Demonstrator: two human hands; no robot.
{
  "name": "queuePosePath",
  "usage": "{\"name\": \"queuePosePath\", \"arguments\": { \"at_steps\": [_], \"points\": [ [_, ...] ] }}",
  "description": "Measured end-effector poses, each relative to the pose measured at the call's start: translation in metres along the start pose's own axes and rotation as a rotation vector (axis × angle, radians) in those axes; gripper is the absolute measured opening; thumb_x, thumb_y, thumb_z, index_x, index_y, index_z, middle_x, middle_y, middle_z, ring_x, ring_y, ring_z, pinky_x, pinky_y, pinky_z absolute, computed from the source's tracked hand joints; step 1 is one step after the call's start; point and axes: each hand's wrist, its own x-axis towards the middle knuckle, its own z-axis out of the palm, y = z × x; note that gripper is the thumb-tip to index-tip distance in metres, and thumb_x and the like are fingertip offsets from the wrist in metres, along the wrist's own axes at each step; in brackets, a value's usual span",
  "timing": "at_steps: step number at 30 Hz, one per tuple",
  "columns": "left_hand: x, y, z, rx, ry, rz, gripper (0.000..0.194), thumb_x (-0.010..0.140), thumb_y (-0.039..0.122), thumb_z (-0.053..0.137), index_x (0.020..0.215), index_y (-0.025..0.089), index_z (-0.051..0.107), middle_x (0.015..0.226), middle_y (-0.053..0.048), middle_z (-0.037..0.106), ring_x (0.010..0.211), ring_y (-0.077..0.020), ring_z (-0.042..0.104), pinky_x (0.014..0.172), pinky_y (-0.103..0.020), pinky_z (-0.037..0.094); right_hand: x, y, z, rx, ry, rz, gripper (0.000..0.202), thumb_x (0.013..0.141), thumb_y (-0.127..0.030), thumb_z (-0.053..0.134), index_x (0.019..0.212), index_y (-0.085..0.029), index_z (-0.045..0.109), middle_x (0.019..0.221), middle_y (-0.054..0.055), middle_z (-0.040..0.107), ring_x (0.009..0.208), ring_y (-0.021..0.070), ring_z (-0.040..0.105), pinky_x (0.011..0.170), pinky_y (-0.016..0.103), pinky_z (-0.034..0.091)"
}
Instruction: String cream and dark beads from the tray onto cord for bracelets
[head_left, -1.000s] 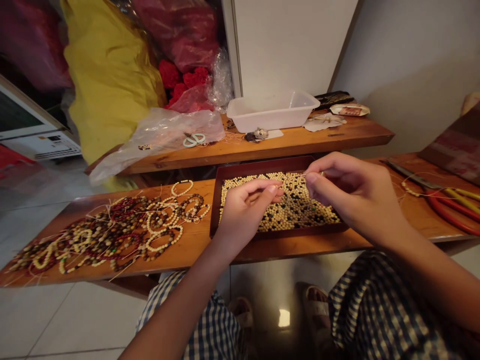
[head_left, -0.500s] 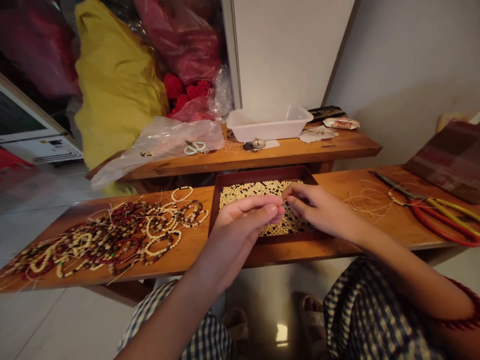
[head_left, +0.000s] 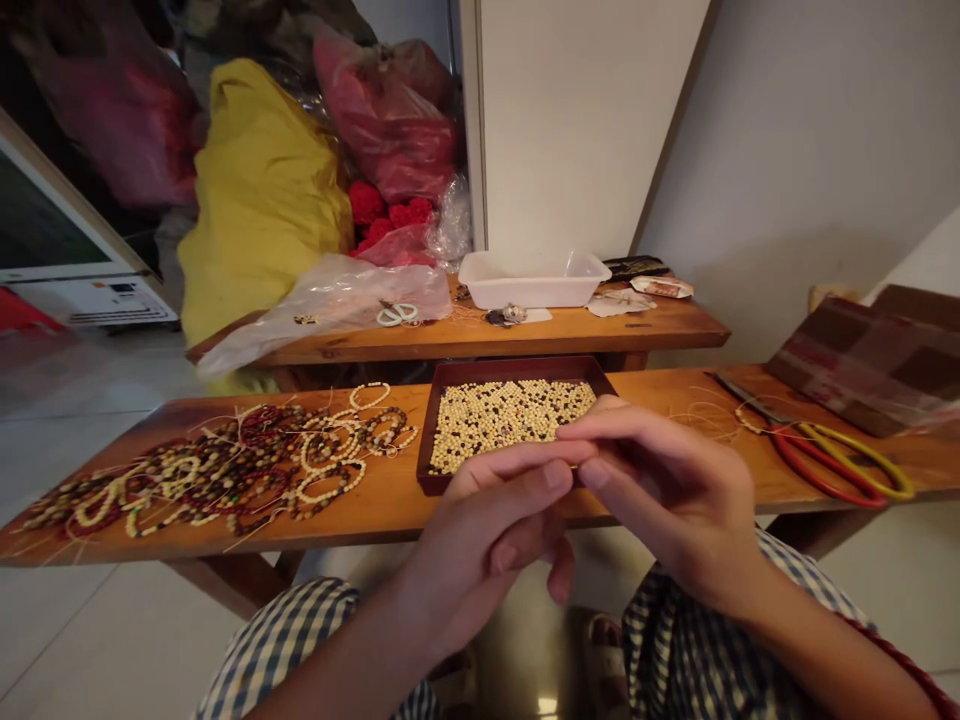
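My left hand (head_left: 495, 530) is closed in a pinch, thumb against forefinger, in front of the dark red tray (head_left: 424, 440). Facing it, my right hand (head_left: 675, 490) also pinches, its fingertips meeting those of the left. Something tiny shows between the fingertips, too small to make out. Cream and dark beads (head_left: 510, 415) cover the floor of the tray, just beyond both hands. A heap of beaded bracelets (head_left: 240, 465) in cream, brown and red lies on the wooden bench (head_left: 397, 475) to the left of the tray.
Pliers with red and yellow handles (head_left: 832, 465) lie right of the tray, near loose cord (head_left: 701, 412) and a taped brown box (head_left: 870, 360). Behind, another bench (head_left: 480, 340) holds a white plastic container (head_left: 534, 285), light-handled scissors (head_left: 397, 314) and a clear bag (head_left: 330, 290).
Both hands have come back from over the tray toward me, uncovering more beads. The right hand has turned and now meets the left at the fingertips. The view has tilted up slightly.
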Motion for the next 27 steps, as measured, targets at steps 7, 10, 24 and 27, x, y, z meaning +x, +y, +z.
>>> {"name": "queuePosePath", "arguments": {
  "at_steps": [7, 10, 24, 27],
  "points": [
    [-0.001, -0.004, 0.001, 0.048, 0.020, 0.021, 0.020, 0.080, 0.026, 0.063, 0.096, 0.015, 0.071, 0.034, 0.011, 0.026, 0.032, -0.0023, 0.018, 0.041, -0.018, 0.043, 0.000, -0.003, 0.011, 0.070, 0.105, -0.055, 0.020, 0.081, -0.008, 0.056, 0.091, -0.022, 0.064, 0.077, 0.001, 0.062, 0.070, 0.0116, 0.058, 0.058, 0.025, 0.046],
    [-0.001, -0.006, 0.000, 0.093, 0.041, 0.029, 0.022, 0.078, 0.029, 0.066, 0.094, 0.016, 0.071, 0.034, 0.011, 0.027, 0.033, -0.0024, 0.019, 0.041, -0.020, 0.044, -0.001, -0.005, 0.013, 0.093, 0.134, -0.071, 0.020, 0.079, -0.006, 0.055, 0.089, -0.022, 0.064, 0.073, 0.000, 0.060, 0.066, 0.0107, 0.055, 0.054, 0.024, 0.043],
    [0.001, -0.012, -0.004, 0.210, 0.142, 0.124, 0.022, 0.069, 0.037, 0.073, 0.079, 0.017, 0.070, 0.035, 0.009, 0.039, 0.030, -0.0011, 0.028, 0.038, -0.018, 0.040, 0.004, -0.002, 0.020, 0.105, 0.191, -0.138, 0.020, 0.074, -0.004, 0.056, 0.082, -0.021, 0.063, 0.063, -0.001, 0.056, 0.058, 0.0107, 0.051, 0.049, 0.024, 0.040],
    [0.002, -0.013, -0.005, 0.222, 0.124, 0.128, 0.023, 0.069, 0.039, 0.073, 0.077, 0.018, 0.068, 0.033, 0.010, 0.038, 0.029, -0.0011, 0.029, 0.038, -0.016, 0.037, 0.003, -0.001, 0.020, 0.092, 0.178, -0.161, 0.020, 0.074, -0.003, 0.055, 0.082, -0.020, 0.063, 0.063, -0.002, 0.054, 0.057, 0.0100, 0.050, 0.049, 0.024, 0.039]
  ]
}}
